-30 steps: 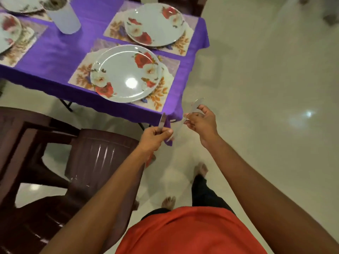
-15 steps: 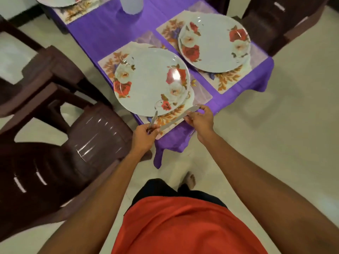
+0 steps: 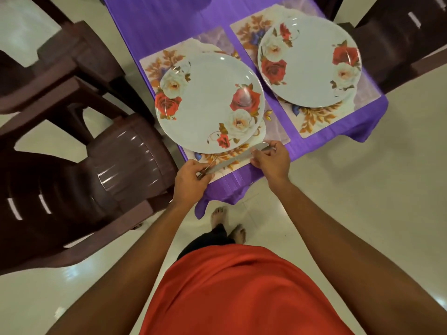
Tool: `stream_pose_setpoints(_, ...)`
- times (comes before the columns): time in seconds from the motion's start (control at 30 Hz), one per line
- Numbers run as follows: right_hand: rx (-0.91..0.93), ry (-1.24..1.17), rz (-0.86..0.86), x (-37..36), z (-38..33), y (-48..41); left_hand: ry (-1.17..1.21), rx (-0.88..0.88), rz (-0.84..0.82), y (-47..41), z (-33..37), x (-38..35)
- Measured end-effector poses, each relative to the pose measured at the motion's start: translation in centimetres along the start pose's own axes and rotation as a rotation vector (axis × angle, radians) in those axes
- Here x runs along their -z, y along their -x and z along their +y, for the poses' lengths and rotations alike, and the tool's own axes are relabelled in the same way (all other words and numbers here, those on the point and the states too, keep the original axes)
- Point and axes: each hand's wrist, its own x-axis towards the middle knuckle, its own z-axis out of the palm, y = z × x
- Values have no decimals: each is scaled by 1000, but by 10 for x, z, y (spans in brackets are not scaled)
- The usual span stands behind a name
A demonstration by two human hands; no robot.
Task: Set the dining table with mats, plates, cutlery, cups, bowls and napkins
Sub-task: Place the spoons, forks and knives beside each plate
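Knife (image 3: 235, 158) now lower on mat (image 3: 232, 163), pinched by both hands, left hand (image 3: 191, 176), right hand (image 3: 272, 159).

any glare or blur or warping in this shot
Head view: a glare spot sits on the red rose of the near plate; streaky highlights on the brown chair; wide-angle bending stretches the forearms and table edges; the knife between left hand and right hand is slightly soft.
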Motion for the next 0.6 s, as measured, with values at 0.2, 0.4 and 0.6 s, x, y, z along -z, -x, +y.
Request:
stream_pose_setpoints(0.2,111,230,-8,-1,-3,7,-9,-55,-22,-1,-2,2)
stream_pose_setpoints(0.4,190,350,-2,-1,-2,10,-19,-97,-25,-3,-4,1)
stream_pose_setpoints(0.6,158,335,-20,0,-7,9,-25,-102,-41,-3,-4,3)
